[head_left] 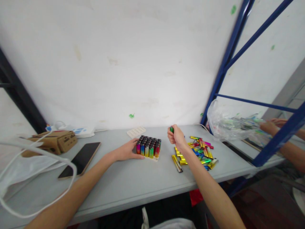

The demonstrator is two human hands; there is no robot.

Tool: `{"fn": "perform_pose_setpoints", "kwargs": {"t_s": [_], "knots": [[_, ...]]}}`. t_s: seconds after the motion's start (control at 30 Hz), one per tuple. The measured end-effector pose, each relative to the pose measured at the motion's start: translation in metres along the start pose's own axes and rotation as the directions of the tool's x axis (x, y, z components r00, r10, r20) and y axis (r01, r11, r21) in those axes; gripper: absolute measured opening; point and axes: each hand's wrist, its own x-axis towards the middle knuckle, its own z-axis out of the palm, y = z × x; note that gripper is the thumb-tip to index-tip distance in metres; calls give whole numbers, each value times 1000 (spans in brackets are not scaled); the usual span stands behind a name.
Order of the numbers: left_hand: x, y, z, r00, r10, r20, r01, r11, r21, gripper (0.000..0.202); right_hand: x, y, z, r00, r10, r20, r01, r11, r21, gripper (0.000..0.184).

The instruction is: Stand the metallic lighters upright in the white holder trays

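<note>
Upright lighters [149,150] with black tops and shiny rainbow bodies stand in rows in a white tray [156,158]. My left hand [127,150] grips this block from its left side, thumb at the front and fingers behind. To the right, above the table, my right hand [176,137] is closed around a lighter [172,129], whose green end pokes out of the fist. Beneath and beyond my right forearm lies a loose pile of metallic lighters [202,149] in gold, red, blue and green, partly hidden by the arm.
A pale tray with hollows [136,132] lies by the wall. On the left are a phone [81,159], a cardboard box [59,141] and a white cable [73,173]. Beyond the blue frame [220,73], another person's hands [270,127] are at a clear plastic bag [221,124].
</note>
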Motion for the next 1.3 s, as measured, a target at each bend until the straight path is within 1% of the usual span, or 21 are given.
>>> {"fn": "perform_pose_setpoints", "kwargs": {"t_s": [0.07, 0.13, 0.2, 0.27, 0.37, 0.43, 0.53, 0.6, 0.67, 0.73, 0.8, 0.87, 0.97, 1.03, 1.1, 1.17, 1.3], "knots": [[0, 0, 0, 1000, 0, 3, 0, 1000, 8, 84, 2, 2, 0, 999, 5, 37, -4, 1000, -13, 46], [0, -1, 0, 1000, -5, 3, 5, 1000, 17, 84, 4, 4, 0, 995, 34, 89, -32, 999, -29, 52], [0, -1, 1, 1000, -6, -3, 6, 1000, 20, 86, 7, 5, 1, 990, 35, 139, -27, 998, -60, 59], [0, -2, 1, 1000, -3, -6, 3, 1000, 19, 87, 8, 5, 2, 984, -17, 179, 36, 994, -101, 63], [0, -1, 1, 1000, -10, -8, 10, 1000, 12, 88, 3, 0, 1, 955, -159, 251, 210, 959, -191, 61], [0, 0, 1, 1000, -14, -2, 14, 1000, 7, 88, -5, -8, -1, 915, -242, 323, 332, 905, -265, 54], [1, 0, 1, 1000, -6, 13, 6, 1000, 3, 87, -21, -23, -4, 857, -302, 418, 461, 810, -362, 41], [1, -1, 1, 1000, -5, 24, 5, 1000, 0, 85, -32, -32, -3, 829, -333, 450, 530, 724, -441, 35], [1, -2, 1, 1000, -6, 28, 6, 1000, -4, 83, -40, -37, -1, 809, -348, 473, 578, 614, -537, 31], [1, -3, 1, 1000, -3, 26, 3, 1000, -10, 82, -44, -37, 4, 798, -294, 525, 594, 530, -606, 29], [2, -5, 2, 1000, 5, 20, -5, 1000, -13, 80, -44, -35, 9, 794, -189, 578, 585, 499, -639, 23], [2, -6, 3, 1000, 7, 23, -7, 1000, -13, 79, -43, -31, 14, 793, -109, 600, 569, 484, -665, 17], [2, -7, 4, 1000, -1, 20, 2, 1000, -13, 82, -42, -27, 19, 823, -80, 562, 541, 413, -733, 12], [2, -8, 5, 1000, 1, 6, -1, 1000, -14, 86, -43, -26, 19, 839, -82, 538, 531, 339, -777, 13], [2, -9, 6, 1000, 9, -9, -9, 1000, -13, 87, -45, -27, 18, 843, -86, 532, 532, 285, -797, 16], [2, -9, 6, 1000, 17, -11, -17, 1000, -8, 86, -46, -27, 17, 839, -81, 538, 538, 279, -796, 19], [2, -9, 5, 1000, 24, -5, -24, 1000, -1, 85, -44, -25, 13, 827, -64, 558, 546, 330, -770, 20]]}}
